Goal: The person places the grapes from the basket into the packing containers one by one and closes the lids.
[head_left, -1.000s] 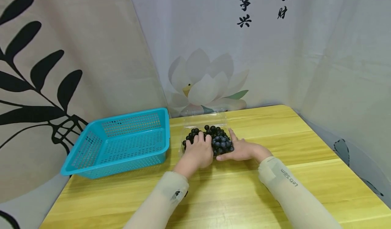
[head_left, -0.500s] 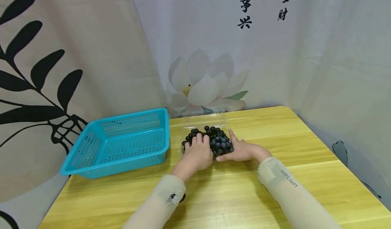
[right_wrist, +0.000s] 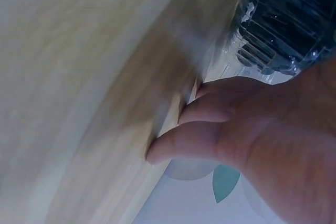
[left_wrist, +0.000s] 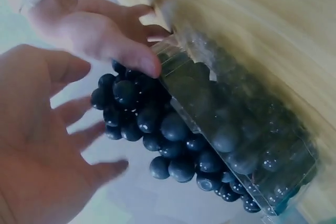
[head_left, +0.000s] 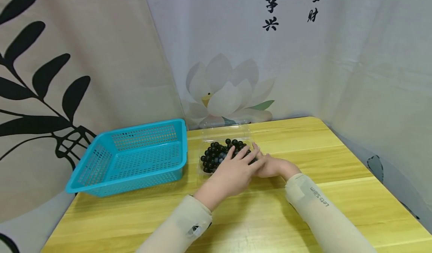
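A clear plastic clamshell box [left_wrist: 227, 100] full of dark grapes [head_left: 210, 158] sits on the table, its lid [head_left: 227, 133] folded back. Over the right part of the fruit spreads my left hand [head_left: 233, 175], fingers apart. In the left wrist view the left palm [left_wrist: 42, 145] faces the grapes and nothing is in it. My right hand [head_left: 272, 166] steadies the box's right side. Its thumb [left_wrist: 137, 59] lies along the rim, and the right wrist view has the other fingers [right_wrist: 184, 139] stretched out down at the tabletop. The left hand partly covers the right one in the head view.
A blue perforated plastic basket [head_left: 141, 159] stands left of the box, with nothing inside. The yellow wooden table [head_left: 337, 193] ends against a curtain [head_left: 135, 58] behind. Both forearms wear pale sleeves.
My left hand has moved from the left part of the grapes to the right part, and its fingers have spread. The right hand, the box and the basket stay in place.
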Demonstrator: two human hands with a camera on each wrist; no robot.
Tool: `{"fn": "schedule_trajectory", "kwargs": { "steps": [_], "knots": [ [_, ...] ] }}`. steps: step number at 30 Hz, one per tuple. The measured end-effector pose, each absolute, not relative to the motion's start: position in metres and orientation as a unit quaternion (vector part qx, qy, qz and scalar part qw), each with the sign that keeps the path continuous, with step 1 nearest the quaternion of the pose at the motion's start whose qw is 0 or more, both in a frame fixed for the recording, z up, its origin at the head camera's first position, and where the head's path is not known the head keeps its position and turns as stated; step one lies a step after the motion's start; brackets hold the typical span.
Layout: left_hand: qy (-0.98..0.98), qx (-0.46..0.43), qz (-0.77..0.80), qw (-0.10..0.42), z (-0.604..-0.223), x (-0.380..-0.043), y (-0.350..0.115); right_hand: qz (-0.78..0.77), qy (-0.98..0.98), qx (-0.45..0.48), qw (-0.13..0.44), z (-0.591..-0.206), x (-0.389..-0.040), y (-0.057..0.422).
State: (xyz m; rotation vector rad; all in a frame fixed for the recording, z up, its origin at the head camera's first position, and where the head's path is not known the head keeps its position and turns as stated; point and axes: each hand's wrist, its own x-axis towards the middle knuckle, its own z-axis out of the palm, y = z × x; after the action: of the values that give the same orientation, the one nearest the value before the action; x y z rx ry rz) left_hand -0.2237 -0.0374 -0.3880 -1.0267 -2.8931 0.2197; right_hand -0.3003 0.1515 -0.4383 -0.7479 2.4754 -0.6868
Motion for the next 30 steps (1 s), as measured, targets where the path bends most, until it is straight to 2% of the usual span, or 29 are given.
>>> {"fn": "schedule_trajectory", "kwargs": {
  "steps": [5, 10, 20, 30],
  "knots": [
    [-0.926, -0.372, 0.069, 0.002, -0.391, -0.23, -0.041, -0.234, 0.905, -0.265, 0.236, -0.439, -0.302, 0.15],
    [-0.908, -0.417, 0.026, 0.013, -0.399, -0.242, -0.056, -0.248, 0.909, -0.218, 0.254, -0.439, -0.301, 0.149],
    [-0.9, -0.422, -0.107, 0.004, -0.414, -0.263, -0.07, -0.277, 0.912, -0.169, 0.251, -0.44, -0.301, 0.147],
    [-0.9, -0.431, -0.022, 0.056, -0.421, -0.271, -0.065, -0.257, 0.916, -0.172, 0.255, -0.438, -0.302, 0.149]
  ]
}}
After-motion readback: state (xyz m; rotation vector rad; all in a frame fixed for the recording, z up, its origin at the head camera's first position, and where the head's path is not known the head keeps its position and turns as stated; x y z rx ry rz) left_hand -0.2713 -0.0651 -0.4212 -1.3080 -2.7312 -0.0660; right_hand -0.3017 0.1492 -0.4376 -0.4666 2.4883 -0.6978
